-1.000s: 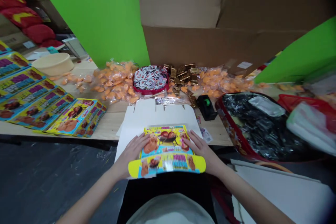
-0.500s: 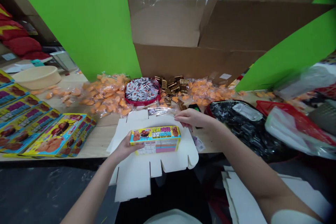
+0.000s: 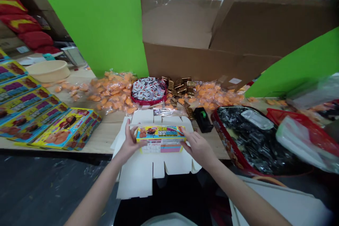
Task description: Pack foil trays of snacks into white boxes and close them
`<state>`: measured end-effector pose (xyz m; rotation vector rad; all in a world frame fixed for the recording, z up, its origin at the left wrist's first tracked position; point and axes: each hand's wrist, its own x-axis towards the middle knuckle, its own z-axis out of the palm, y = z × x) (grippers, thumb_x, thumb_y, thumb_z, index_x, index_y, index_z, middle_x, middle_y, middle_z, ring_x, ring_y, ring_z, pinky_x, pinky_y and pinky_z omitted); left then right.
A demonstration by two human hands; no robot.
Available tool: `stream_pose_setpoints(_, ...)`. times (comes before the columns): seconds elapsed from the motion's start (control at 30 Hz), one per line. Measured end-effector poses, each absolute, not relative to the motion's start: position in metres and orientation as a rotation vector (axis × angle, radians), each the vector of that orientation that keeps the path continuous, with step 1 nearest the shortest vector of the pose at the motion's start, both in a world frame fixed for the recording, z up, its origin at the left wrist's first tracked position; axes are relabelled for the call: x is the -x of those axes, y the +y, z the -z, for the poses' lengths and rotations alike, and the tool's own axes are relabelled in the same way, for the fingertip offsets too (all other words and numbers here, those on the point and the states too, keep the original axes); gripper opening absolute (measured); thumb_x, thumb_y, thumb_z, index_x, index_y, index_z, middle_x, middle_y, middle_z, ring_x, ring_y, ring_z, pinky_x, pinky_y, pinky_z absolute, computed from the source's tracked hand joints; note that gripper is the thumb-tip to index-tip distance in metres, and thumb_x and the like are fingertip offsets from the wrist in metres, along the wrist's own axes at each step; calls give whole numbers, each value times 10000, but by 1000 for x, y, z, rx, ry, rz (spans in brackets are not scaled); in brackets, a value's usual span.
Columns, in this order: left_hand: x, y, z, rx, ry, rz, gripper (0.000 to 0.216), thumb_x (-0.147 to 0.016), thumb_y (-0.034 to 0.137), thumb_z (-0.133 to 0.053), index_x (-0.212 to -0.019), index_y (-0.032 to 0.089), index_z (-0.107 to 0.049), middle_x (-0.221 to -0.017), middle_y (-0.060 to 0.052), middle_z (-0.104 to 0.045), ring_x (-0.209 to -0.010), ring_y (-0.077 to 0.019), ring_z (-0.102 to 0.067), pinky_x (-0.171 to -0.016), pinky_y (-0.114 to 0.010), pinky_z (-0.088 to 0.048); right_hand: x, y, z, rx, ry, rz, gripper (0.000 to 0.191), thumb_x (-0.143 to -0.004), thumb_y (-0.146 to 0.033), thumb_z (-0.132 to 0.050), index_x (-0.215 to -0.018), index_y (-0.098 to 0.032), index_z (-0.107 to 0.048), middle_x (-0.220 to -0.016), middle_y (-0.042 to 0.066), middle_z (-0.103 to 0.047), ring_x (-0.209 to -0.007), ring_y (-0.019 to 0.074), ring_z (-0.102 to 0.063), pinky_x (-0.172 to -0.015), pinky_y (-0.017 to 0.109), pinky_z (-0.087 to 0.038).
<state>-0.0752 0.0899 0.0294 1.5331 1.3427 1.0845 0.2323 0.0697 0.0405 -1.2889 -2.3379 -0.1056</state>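
Observation:
A small yellow and blue printed carton [image 3: 160, 132] lies in front of me, on top of flat white unfolded cardboard blanks [image 3: 136, 176]. My left hand [image 3: 129, 144] grips its left end, thumb along the front face and fingers behind. At the opposite end, my right hand [image 3: 197, 145] has its fingers and thumb closed around the top right corner. A thin pale edge, perhaps a flap, shows along the back of the carton top. Just right of the blanks stands a black tape dispenser [image 3: 203, 120] with a green core.
Filled cartons [image 3: 63, 130] stand in rows at left. Behind lie orange pieces in clear bags [image 3: 113, 91], a red tray of small sachets [image 3: 148, 102] and gold packets [image 3: 182, 86]. A tray of black bags [image 3: 249, 141] is at right; a large cardboard box [image 3: 196, 61] stands behind.
My right hand has come from behind the carton to its right end and now grips the corner. My left hand stays on the left end. The view has shifted slightly.

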Motion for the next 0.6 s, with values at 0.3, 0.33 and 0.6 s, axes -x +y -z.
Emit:
stream_pose_setpoints(0.3,88,124,-133,-2025,1641,-270,237,-849,334,-468,-870,200,-662,-557,5,-576,-559,-165,-564,-568,-259,-406,-226,80,-37,1270,-2294,149,467,-962,-313,-435,-1404,-162,-426,-1003,117,-700,-863,262,-639,-786,405,-536)
stream_pose_setpoints(0.33,85,123,-132,-1994,1651,-251,265,-850,318,-444,-939,194,-660,-537,12,-574,-516,-160,-553,-530,-254,-387,-226,80,-37,1266,-2287,161,461,-961,-310,-437,-1397,-161,-432,-999,115,-701,-861,261,-640,-786,403,-535)
stream_pose_setpoints(0.6,93,128,-124,-1856,1566,-101,354,-869,426,-373,-703,200,-589,-495,1,-553,-459,-156,-527,-483,-260,-389,-225,74,-33,1305,-2276,111,474,-967,-327,-417,-1407,-150,-413,-1011,131,-690,-872,269,-627,-811,426,-521)
